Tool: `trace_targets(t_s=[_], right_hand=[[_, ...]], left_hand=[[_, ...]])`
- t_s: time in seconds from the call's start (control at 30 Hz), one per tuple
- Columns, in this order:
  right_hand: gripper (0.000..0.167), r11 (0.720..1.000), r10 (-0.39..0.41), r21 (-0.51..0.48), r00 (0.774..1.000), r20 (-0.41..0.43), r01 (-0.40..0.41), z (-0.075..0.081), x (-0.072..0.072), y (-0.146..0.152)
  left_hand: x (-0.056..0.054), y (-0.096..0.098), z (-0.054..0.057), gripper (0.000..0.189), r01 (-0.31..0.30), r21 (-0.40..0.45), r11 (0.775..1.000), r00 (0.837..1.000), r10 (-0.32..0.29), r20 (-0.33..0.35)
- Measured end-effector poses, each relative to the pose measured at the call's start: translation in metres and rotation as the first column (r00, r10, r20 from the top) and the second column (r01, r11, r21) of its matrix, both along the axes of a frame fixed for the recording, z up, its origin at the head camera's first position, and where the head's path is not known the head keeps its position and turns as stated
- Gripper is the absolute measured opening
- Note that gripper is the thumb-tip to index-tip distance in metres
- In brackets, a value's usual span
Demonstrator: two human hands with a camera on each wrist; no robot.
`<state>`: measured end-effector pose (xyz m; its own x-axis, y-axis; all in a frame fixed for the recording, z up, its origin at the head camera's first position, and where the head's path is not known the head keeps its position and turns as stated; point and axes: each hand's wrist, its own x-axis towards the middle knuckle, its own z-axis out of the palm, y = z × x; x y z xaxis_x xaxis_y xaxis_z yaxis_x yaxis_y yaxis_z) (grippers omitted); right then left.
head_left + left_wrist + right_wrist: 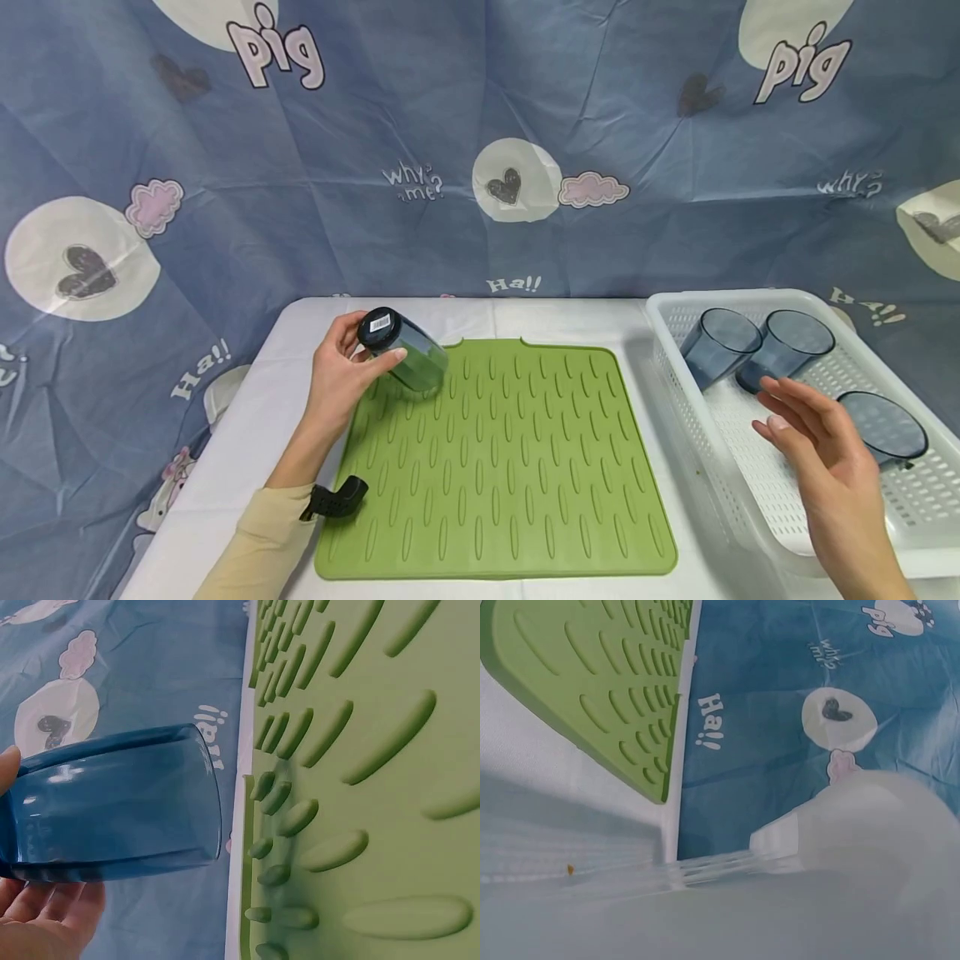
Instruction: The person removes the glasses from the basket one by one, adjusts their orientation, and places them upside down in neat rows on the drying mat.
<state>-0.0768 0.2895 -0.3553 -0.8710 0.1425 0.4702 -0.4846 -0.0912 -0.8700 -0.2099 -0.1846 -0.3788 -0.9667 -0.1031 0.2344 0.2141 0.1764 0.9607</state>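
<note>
In the head view my left hand grips a blue-tinted drinking glass near its dark base, which carries a white barcode label. Tilted with the base up, the glass hangs over the back left corner of a ribbed green mat. The left wrist view shows the clear glass wall and its mouth pointing toward the mat. My right hand hovers over the white basket, fingers loosely bent and holding nothing. Near its fingertips stand two blue glasses; a third glass is partly hidden behind the hand.
The perforated basket stands on the right side of the white-covered table. Behind the table hangs a blue printed cloth. Close up, the basket's pale rim blurs across the lower right wrist view.
</note>
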Motion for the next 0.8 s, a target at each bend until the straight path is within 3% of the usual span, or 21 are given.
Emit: trace_targets(t_s=[0.23,0.5,0.8], right_hand=[[0.043,0.999,-0.02,0.031,1.0,0.018,0.02,0.001,-0.002,0.001],[0.049,0.978,-0.118,0.188,0.987,0.114,0.095,0.003,0.0,0.002],[0.051,0.975,-0.124,0.198,0.986,0.108,0.101,0.001,-0.003,0.004]], left_hand=[[-0.006,-0.002,0.002,0.068,-0.006,-0.007,1.0,1.0,0.006,0.0],[-0.014,-0.002,0.001,0.067,-0.007,-0.028,1.0,1.0,0.006,-0.01],[-0.022,-0.003,-0.005,0.068,-0.028,-0.088,0.996,1.0,0.029,0.009]])
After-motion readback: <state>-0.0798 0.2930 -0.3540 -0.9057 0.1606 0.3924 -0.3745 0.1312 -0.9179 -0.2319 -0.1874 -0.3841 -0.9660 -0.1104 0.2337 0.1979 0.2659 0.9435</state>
